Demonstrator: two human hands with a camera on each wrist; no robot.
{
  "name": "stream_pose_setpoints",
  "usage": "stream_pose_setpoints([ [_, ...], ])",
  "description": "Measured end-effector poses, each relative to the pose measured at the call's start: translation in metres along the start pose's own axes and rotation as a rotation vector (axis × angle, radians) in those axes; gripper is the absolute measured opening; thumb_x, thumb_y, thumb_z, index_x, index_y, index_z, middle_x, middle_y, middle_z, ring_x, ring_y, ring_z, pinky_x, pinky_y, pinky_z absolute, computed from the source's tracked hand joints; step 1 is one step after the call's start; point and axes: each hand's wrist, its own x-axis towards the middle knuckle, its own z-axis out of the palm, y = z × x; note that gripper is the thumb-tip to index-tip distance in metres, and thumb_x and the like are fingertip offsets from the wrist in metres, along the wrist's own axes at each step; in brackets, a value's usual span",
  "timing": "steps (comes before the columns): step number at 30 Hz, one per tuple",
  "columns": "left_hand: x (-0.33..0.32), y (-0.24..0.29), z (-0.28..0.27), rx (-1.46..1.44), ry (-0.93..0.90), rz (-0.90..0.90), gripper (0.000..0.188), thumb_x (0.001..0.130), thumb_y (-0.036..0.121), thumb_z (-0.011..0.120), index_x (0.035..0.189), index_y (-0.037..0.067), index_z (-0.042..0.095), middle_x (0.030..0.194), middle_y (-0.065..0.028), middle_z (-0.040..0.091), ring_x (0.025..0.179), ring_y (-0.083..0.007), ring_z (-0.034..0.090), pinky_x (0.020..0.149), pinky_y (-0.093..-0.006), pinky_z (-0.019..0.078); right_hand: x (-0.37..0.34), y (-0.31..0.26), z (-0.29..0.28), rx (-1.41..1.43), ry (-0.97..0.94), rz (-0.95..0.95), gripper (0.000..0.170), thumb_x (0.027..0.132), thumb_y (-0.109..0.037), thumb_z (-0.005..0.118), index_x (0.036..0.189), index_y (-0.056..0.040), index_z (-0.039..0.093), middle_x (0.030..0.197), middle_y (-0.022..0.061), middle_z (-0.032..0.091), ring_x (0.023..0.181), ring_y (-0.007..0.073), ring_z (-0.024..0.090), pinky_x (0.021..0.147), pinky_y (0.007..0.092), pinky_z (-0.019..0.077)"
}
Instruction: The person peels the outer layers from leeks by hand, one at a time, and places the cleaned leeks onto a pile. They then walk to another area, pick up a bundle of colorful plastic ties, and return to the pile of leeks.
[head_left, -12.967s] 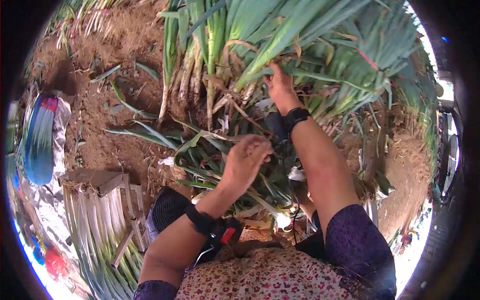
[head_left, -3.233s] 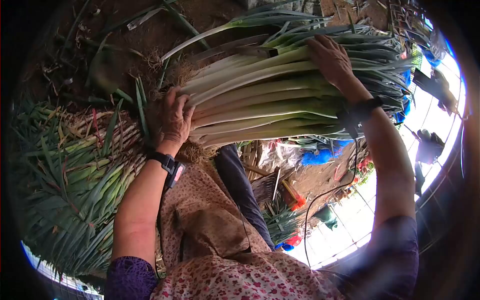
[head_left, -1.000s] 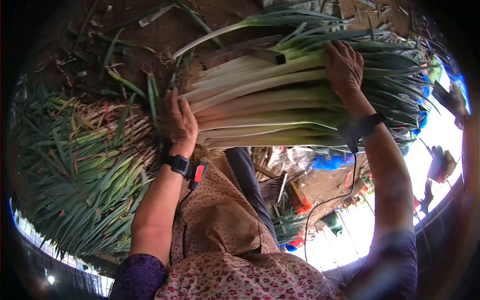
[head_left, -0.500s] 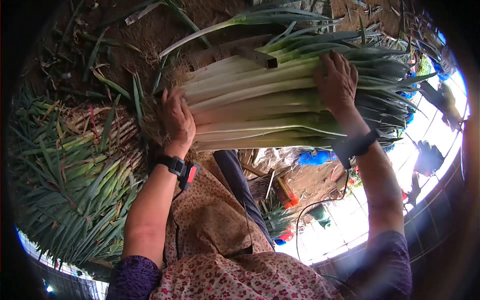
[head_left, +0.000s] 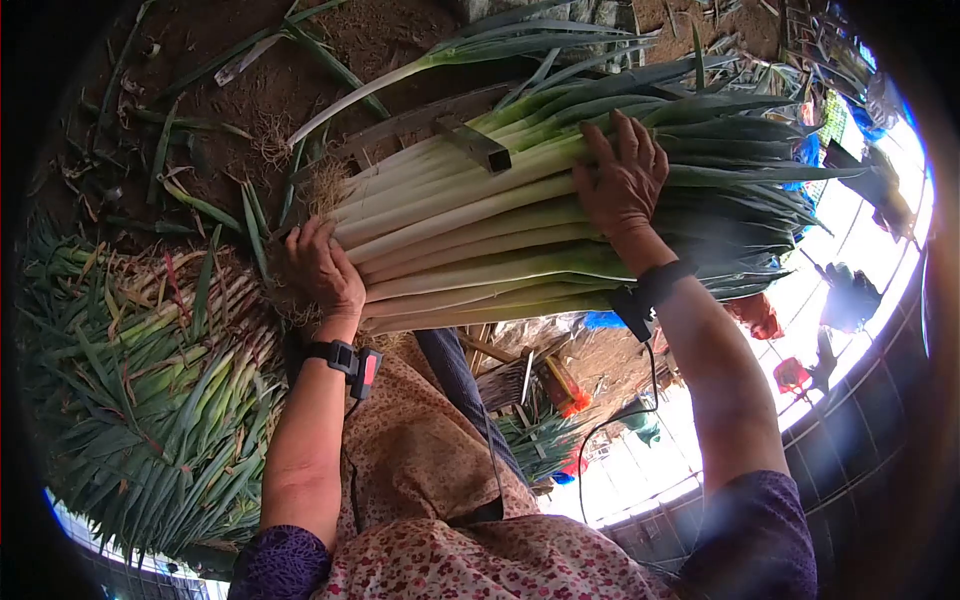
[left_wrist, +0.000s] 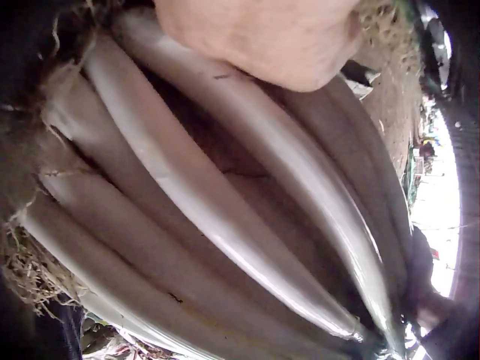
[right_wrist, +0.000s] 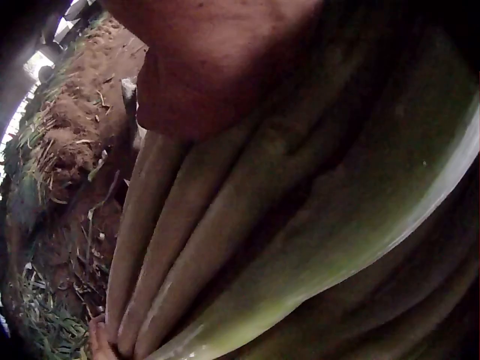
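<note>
at the root end of a broad layer of leeks point(head_left: 480, 225), the left hand point(head_left: 325, 268) forms one side of the grip, its fingers slightly bent and laid over the outermost shanks, right beside the tangled roots point(head_left: 322, 190). farther up the same layer, where white turns to green, the right hand point(head_left: 622, 185) rests on top with its fingers spread apart, pinching nothing. the leeks lie side by side between and beneath both hands, roots at the left hand and green leaves fanning out past the right hand.

just beyond the space between the hands, a square metal tube point(head_left: 472, 144) juts over the far shanks, its hollow end facing the right hand. a single leek point(head_left: 385, 88) lies apart on the far side of the layer, its root end towards the left hand, over brown soil point(head_left: 225, 110) strewn with loose leaves.

outward from the left hand, a heap of thinner green onions point(head_left: 150, 400) spreads with its leaves pointing away from the grip. on the near side of the leeks are a dark trouser leg point(head_left: 465, 395) and a flowered apron point(head_left: 440, 540).
</note>
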Motion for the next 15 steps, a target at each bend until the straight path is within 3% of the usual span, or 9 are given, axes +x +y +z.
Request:
stream_pose_setpoints([
  [5,-0.001,-0.003,0.0,0.046,-0.014,0.054,0.02,0.09,0.007,0.037,0.104,0.002,0.05,0.109,-0.0161,0.051,0.1,-0.0368,0.047,0.091,-0.0486,0.0356,-0.001,0.002,0.002,0.033,0.023,-0.007,0.048,0.07,-0.037,0.062,0.115,-0.024,0.055,0.132,0.0081,0.039,0.124,0.0274,0.032,0.101,0.0468,0.0201],
  [10,-0.001,-0.004,0.004,0.025,-0.006,0.029,0.023,0.088,0.01,0.04,0.109,0.006,0.049,0.109,-0.0149,0.051,0.101,-0.0364,0.045,0.091,-0.0491,0.0342,0.001,0.001,-0.002,0.091,0.04,0.011,0.056,0.071,-0.032,0.063,0.123,-0.019,0.048,0.132,0.0098,0.038,0.124,0.029,0.032,0.101,0.0466,0.0222],
  [15,-0.004,-0.009,0.004,0.01,0.012,0.062,0.023,0.088,0.009,0.04,0.108,0.003,0.048,0.111,-0.0155,0.051,0.102,-0.0377,0.045,0.091,-0.0502,0.0346,-0.011,0.002,0.008,0.27,0.399,0.203,0.05,0.078,-0.018,0.054,0.127,-0.0098,0.042,0.131,0.0154,0.039,0.121,0.0332,0.035,0.101,0.0458,0.0237],
])
